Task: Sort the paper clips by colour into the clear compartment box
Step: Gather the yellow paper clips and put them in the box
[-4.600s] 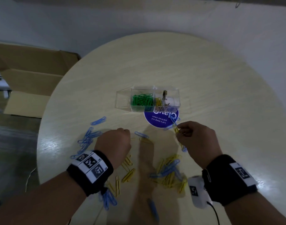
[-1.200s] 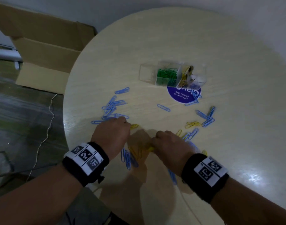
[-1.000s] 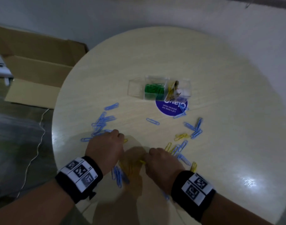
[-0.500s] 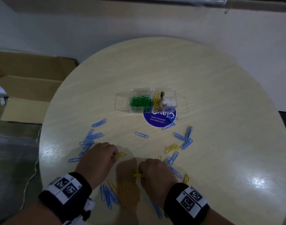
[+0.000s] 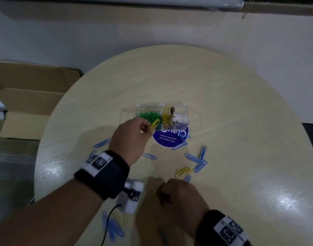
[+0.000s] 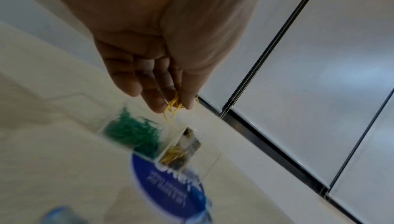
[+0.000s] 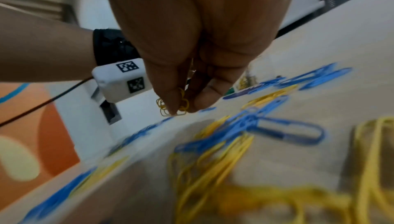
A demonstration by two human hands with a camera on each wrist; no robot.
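Note:
The clear compartment box (image 5: pixel 185 110) stands mid-table with green clips (image 5: pixel 149 115) in one cell and yellow clips (image 5: pixel 166 114) in the cell to their right. My left hand (image 5: pixel 132 139) is raised at the box's near edge and pinches a few yellow clips (image 5: pixel 154 123) (image 6: pixel 173 109) just above the green cell. My right hand (image 5: pixel 178 194) stays low near the table's front and pinches yellow clips (image 7: pixel 182 103) between thumb and fingers. Loose blue clips (image 5: pixel 198 159) and yellow clips (image 5: pixel 183 172) lie scattered on the table.
A round blue sticker (image 5: pixel 169 139) lies under the box's near side. More blue clips lie at the left (image 5: pixel 101 143) and at the front edge (image 5: pixel 113 228). A flattened cardboard box (image 5: pixel 28 96) sits on the floor to the left. A wall stands behind the table.
My left hand has lifted off the table and travelled forward to the box with yellow clips. The right hand has stayed near the front, still pinching yellow clips.

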